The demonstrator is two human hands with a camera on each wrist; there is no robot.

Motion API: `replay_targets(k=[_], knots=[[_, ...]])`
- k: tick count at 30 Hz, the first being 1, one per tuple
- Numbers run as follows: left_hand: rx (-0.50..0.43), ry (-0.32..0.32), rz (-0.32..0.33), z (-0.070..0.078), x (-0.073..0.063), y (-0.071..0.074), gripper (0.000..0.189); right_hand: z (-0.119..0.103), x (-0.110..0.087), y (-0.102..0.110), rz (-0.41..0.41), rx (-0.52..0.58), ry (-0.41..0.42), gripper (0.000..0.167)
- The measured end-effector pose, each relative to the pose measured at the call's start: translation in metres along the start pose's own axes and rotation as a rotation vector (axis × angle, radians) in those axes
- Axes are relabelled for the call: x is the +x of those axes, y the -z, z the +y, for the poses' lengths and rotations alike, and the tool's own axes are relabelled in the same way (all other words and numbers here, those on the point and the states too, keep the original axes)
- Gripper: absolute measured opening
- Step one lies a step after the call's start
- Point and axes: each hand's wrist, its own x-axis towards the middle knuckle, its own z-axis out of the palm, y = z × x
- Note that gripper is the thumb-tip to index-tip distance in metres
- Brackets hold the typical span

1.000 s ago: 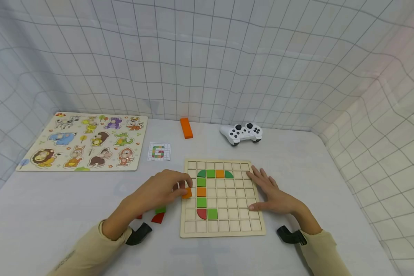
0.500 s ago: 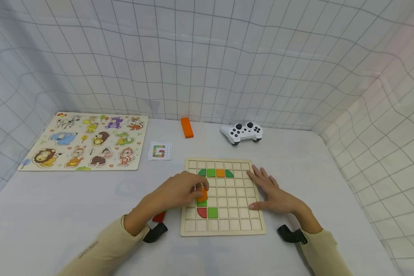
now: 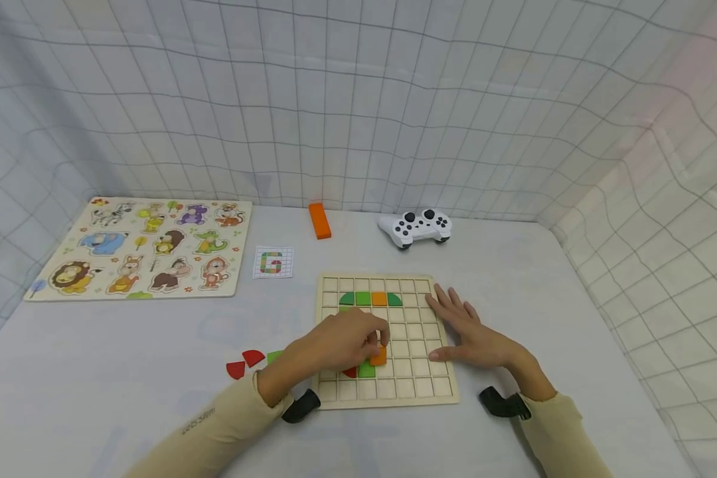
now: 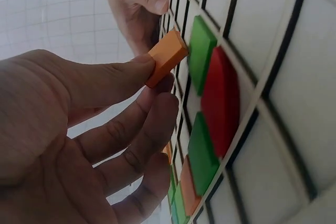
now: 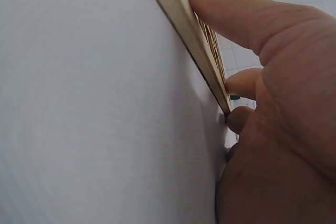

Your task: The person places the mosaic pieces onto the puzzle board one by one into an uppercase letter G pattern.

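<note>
A puzzle [image 3: 146,255] and controller [image 3: 417,228] flank an orange block [image 3: 319,221].

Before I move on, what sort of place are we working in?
Probably a makeshift tabletop booth for play or recording, though I can't be sure: what looks like checked cloth encloses the white table on three sides, and an animal puzzle and a grid board lie on it.

The orange square tile [image 4: 168,57] and red quarter-round tile [image 4: 220,103] are plain. The pale wooden board [image 3: 401,348] bears a square grid, the white cloth wall [image 3: 346,113] grey checks; the plastic game controller [image 3: 419,229] is white and black.
</note>
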Motion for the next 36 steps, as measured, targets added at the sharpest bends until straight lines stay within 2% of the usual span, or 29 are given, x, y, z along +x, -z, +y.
replay_targets(k=[3,9,16,28,36], knots=[[0.004,0.017,-0.016,0.003,0.003,-0.004,0.007,-0.001,0.000,0.000,-0.002,0.008,-0.001,0.106],[0.046,-0.002,-0.021,0.007,0.006,-0.008,0.011,-0.003,0.001,0.001,-0.004,0.005,-0.007,0.105],[0.112,-0.024,0.030,0.011,0.004,-0.013,0.017,-0.002,0.002,0.001,-0.002,-0.002,0.004,0.105],[0.223,-0.046,0.070,0.015,-0.007,-0.017,0.007,-0.001,0.001,0.000,0.003,-0.008,-0.002,0.104],[0.232,-0.053,0.082,0.015,-0.006,-0.019,0.008,-0.001,0.001,0.001,0.011,-0.013,-0.004,0.105]])
